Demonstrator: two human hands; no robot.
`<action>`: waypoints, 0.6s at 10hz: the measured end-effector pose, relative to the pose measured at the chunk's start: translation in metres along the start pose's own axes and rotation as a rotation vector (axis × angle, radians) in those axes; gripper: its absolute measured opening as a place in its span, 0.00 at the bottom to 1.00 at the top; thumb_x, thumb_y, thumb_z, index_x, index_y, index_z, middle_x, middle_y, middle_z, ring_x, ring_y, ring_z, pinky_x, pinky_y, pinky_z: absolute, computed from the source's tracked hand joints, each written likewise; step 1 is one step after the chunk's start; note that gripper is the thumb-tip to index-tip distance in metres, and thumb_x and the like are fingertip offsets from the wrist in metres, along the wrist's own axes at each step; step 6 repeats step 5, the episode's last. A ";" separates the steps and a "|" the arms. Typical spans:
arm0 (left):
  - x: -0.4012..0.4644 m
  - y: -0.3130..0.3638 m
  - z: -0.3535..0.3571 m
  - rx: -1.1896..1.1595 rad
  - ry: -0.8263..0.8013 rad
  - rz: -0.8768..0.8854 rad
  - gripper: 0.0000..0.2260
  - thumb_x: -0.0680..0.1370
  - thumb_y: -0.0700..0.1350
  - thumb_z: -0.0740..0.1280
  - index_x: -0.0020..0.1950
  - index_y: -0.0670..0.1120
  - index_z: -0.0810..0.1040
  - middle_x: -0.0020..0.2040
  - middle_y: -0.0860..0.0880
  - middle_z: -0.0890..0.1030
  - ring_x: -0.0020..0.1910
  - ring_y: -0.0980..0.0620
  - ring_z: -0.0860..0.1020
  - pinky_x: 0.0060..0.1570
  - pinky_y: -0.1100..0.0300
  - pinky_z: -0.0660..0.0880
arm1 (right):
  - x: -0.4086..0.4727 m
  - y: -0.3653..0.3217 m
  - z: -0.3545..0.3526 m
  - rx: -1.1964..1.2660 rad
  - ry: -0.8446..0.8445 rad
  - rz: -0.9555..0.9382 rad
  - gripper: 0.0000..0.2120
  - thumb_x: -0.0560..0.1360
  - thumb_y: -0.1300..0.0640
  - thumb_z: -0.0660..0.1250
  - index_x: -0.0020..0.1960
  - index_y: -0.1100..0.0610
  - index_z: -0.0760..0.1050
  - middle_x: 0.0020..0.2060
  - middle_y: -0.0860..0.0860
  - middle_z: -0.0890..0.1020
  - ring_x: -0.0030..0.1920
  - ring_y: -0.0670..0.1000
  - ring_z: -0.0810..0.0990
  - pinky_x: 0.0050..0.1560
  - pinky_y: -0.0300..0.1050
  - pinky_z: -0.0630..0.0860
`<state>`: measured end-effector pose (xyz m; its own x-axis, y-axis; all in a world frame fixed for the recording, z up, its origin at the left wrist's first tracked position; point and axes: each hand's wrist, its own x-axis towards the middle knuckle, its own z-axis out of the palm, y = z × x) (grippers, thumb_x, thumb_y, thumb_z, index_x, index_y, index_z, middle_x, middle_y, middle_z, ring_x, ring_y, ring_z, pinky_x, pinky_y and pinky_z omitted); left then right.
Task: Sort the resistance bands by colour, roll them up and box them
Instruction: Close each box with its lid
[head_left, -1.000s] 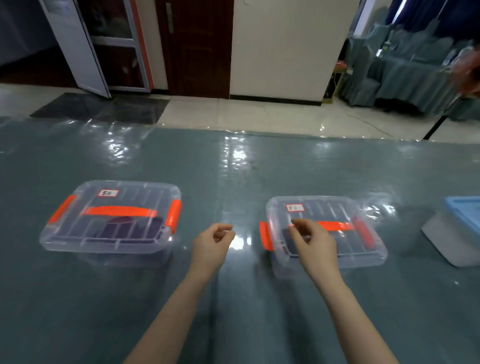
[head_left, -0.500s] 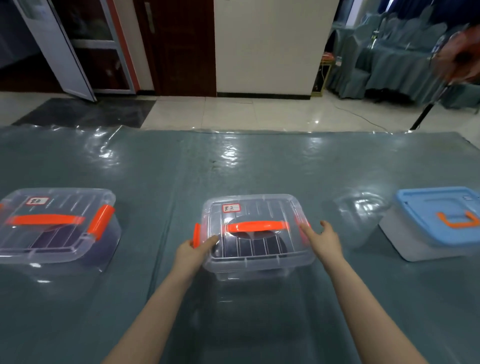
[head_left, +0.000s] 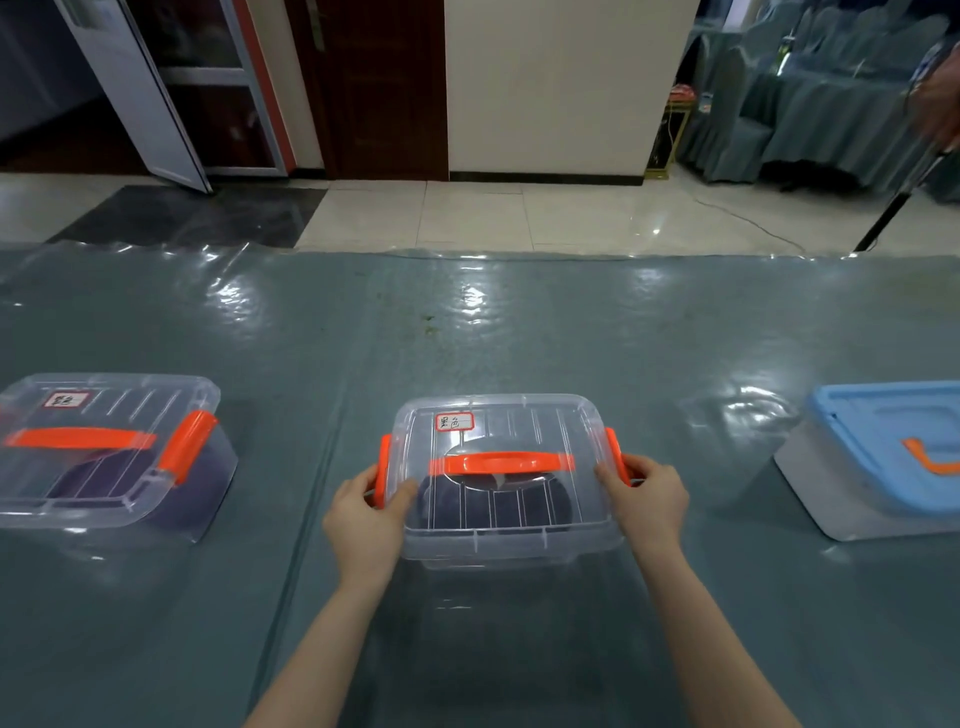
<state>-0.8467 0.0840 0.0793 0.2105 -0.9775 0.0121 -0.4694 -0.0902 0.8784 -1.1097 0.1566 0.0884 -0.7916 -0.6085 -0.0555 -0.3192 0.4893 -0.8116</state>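
Two bare forearms are reaching forward from the near edge over a table (head_left: 675, 343) that is wearing a grey-green cloth under a shiny clear plastic sheet. The left hand (head_left: 366, 512) is gripping the left end of the middle box (head_left: 501, 480), its fingers curled round the orange clip (head_left: 385, 477) there and its thumb lying on the lid's corner. The right hand (head_left: 647, 496) is holding the right end the same way, fingers curled round the right clip (head_left: 617, 457). The middle box is sitting on the table between the two hands, see-through, its lid on, with an orange handle (head_left: 501, 462) lying flat across the top and a small red-edged label (head_left: 454, 421) near the far left corner. Dark bands (head_left: 540, 506) are showing through the lid inside it; whether they are rolled cannot be told.

Well apart to the left, a second clear box (head_left: 104, 452) with orange handle and clip is standing closed, dark bands inside it too. To the right, a grey box with a blue lid (head_left: 883, 457) is partly running out of view. Beyond the table, pale floor tiles (head_left: 519, 213), a dark wooden door (head_left: 384, 88) and covered chairs (head_left: 810, 93) are standing at the back.
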 end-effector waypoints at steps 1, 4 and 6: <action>-0.002 0.004 0.001 0.021 0.031 0.069 0.09 0.71 0.42 0.75 0.50 0.42 0.84 0.41 0.48 0.79 0.39 0.48 0.77 0.43 0.60 0.67 | -0.001 0.001 0.005 -0.020 0.018 -0.045 0.08 0.72 0.56 0.71 0.49 0.59 0.82 0.46 0.57 0.78 0.42 0.54 0.78 0.47 0.43 0.71; 0.003 0.002 -0.002 0.138 0.059 0.241 0.03 0.73 0.37 0.71 0.44 0.44 0.84 0.40 0.51 0.76 0.37 0.51 0.77 0.39 0.61 0.71 | -0.009 0.002 0.015 -0.117 0.097 -0.146 0.10 0.75 0.59 0.68 0.54 0.61 0.81 0.45 0.54 0.72 0.46 0.59 0.76 0.53 0.52 0.74; 0.007 0.003 -0.004 0.096 0.024 0.249 0.04 0.74 0.39 0.71 0.47 0.43 0.83 0.45 0.51 0.77 0.41 0.49 0.79 0.45 0.59 0.73 | -0.012 -0.006 0.011 -0.173 0.062 -0.125 0.13 0.75 0.58 0.67 0.58 0.62 0.79 0.50 0.57 0.74 0.51 0.60 0.75 0.54 0.49 0.71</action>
